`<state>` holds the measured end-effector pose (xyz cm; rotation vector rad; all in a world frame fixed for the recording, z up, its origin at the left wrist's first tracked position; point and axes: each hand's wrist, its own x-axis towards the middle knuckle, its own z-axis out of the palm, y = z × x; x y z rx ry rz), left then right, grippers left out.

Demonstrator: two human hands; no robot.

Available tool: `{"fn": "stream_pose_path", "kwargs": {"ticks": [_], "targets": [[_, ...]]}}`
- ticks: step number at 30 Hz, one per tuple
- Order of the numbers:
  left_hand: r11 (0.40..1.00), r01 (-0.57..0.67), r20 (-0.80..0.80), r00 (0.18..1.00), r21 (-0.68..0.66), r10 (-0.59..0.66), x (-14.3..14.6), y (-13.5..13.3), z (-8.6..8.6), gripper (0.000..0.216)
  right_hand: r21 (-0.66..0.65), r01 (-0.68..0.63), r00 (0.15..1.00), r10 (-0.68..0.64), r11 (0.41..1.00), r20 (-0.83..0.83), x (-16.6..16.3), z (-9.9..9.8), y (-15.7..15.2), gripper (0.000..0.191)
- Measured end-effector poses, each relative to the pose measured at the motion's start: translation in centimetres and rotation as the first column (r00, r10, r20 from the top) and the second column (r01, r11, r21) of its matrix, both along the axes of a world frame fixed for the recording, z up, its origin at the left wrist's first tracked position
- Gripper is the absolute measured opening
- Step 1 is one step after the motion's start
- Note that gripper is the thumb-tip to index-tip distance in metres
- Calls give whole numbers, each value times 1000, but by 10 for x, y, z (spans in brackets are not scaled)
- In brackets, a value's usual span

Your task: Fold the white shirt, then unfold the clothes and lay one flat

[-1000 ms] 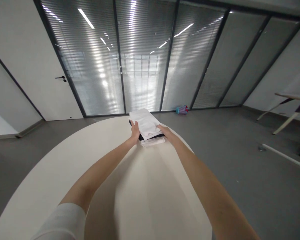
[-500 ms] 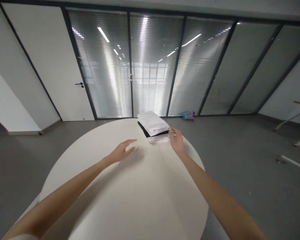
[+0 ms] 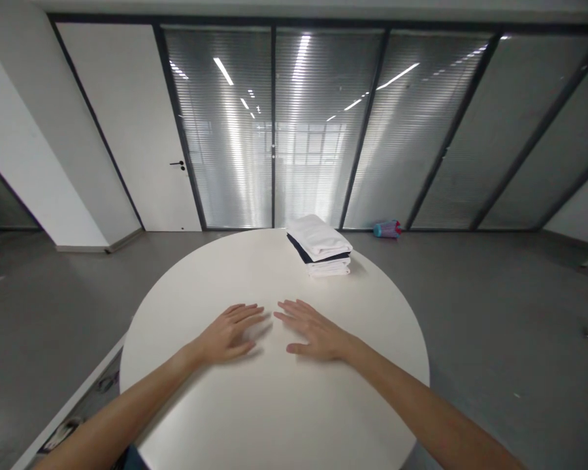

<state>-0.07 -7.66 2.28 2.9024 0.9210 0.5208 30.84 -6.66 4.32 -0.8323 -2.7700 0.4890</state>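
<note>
My left hand and right hand were flat on the round white table, fingers spread, holding nothing, palms down, close to each other w/o touching. The stack of folded clothes, white w/ one dark layer, was well apart, near the far edge of table.
</note>
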Motion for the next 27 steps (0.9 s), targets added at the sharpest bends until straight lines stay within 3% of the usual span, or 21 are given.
{"fn": "stream_pose_path", "kwargs": {"ticks": [10,27], "targets": [[980,-5,-110,994,-198,-18,3,0,3,74,-67,-2,995,8,998,96,1,-6,0,87],[973,-30,-149,989,-227,-4,2,1,-2,74,-70,17,991,-8,997,137,0,-12,2,87]]}}
